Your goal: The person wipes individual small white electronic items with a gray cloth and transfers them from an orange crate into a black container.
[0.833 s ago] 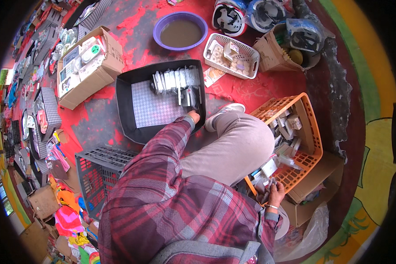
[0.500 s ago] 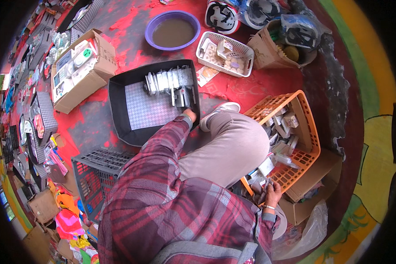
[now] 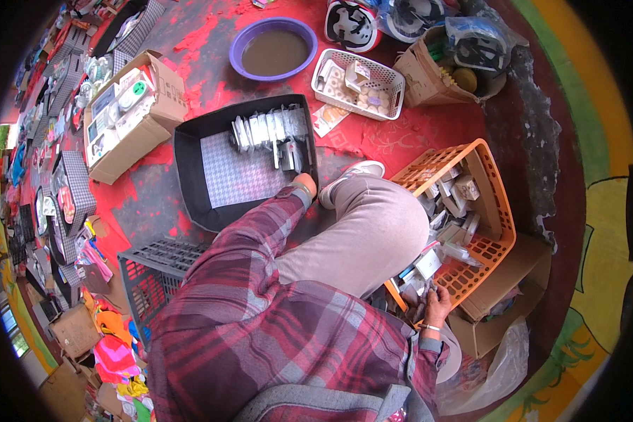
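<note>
My left hand (image 3: 305,184) is down inside the near right corner of a black fabric bin (image 3: 184,179). Just beyond it, a row of clear-wrapped flat packets (image 3: 267,130) stands along the bin's far right side. Its fingers are mostly hidden, so I cannot tell what they hold. At the near edge of a tilted orange plastic basket (image 3: 503,253), my right hand (image 3: 437,307) has its fingers closed by some small greyish items, and what lies in them is unclear. Small boxes and packets (image 3: 429,264) fill the basket.
A purple basin of murky water (image 3: 311,43) and a white basket of small round items (image 3: 362,105) stand beyond the bin. Left are a full cardboard box (image 3: 137,144) and a grey crate (image 3: 162,264). An open carton (image 3: 524,278) sits right, beside clear plastic (image 3: 506,366).
My left hand has shifted very slightly within the bin's corner. My right hand stays at the basket's edge, with its fingers a little higher. The view has tilted slightly.
</note>
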Tool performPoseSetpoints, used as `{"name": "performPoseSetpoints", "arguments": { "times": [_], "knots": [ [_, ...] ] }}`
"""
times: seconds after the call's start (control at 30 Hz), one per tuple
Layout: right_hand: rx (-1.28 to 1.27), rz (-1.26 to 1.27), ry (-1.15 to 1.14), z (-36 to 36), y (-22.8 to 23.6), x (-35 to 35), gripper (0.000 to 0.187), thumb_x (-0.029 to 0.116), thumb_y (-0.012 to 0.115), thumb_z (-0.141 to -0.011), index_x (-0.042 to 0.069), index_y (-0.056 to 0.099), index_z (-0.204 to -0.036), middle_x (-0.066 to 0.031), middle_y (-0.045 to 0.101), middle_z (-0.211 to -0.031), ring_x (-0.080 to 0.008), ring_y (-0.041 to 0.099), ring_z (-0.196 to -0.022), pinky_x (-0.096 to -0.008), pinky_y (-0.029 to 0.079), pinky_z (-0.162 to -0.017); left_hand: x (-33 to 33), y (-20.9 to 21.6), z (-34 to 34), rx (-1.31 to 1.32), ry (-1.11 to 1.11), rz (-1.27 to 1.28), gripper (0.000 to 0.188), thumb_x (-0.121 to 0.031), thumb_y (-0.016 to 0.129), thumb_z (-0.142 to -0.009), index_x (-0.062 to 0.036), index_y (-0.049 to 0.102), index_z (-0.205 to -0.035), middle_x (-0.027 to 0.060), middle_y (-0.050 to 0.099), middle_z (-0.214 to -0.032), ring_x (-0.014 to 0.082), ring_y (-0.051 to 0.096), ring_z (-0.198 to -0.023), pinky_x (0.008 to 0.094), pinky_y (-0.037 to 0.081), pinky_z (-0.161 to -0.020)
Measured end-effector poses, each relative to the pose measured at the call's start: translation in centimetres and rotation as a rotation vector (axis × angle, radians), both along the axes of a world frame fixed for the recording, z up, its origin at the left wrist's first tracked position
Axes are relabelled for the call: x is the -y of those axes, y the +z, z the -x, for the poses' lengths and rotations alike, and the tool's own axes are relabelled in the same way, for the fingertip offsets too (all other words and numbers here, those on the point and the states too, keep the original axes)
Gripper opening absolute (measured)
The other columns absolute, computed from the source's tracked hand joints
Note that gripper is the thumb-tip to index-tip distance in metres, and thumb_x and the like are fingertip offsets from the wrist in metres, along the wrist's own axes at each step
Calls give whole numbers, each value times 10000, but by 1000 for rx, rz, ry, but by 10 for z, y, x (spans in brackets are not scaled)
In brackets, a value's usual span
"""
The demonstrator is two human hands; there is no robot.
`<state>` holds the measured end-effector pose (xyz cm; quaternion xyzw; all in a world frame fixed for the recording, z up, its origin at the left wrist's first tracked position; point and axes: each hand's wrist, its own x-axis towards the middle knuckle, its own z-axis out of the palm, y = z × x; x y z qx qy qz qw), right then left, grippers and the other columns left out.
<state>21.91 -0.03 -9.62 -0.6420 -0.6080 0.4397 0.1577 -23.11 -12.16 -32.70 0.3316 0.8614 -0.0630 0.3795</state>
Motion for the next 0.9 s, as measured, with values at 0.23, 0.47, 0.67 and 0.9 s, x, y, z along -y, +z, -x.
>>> {"name": "performPoseSetpoints", "arguments": {
  "times": [0.23,0.47,0.67,0.9],
  "knots": [
    [-27,27,32,7,5,-9,163,-9,587,-781,-22,592,-943,-34,602,-854,-114,539,-776,-246,445,-732,24,-114,9,19,433,-243,245,-130,466,-834,-41,678,-919,194,638,-975,320,611,-954,400,503,-772],
    [3,4,4,0,0,-1,142,7,591,-788,-32,592,-924,-38,601,-854,-112,537,-779,-245,443,-733,13,-11,3,0,337,-211,210,-151,515,-785,-31,675,-849,203,643,-909,350,615,-907,400,504,-766],
    [-40,-11,12,7,4,-1,131,-8,585,-792,-31,591,-921,-35,599,-851,-110,536,-780,-242,443,-730,28,95,22,209,765,-490,280,-250,565,-729,3,658,-807,207,645,-837,361,623,-825,407,499,-750],
    [-65,-1,3,10,4,0,125,-15,584,-791,-25,590,-915,-23,587,-845,-102,522,-781,-235,435,-732,77,-2,81,-235,879,-592,344,-269,596,-738,-21,627,-974,231,630,-931,358,599,-926,400,462,-824]
  ]
}}
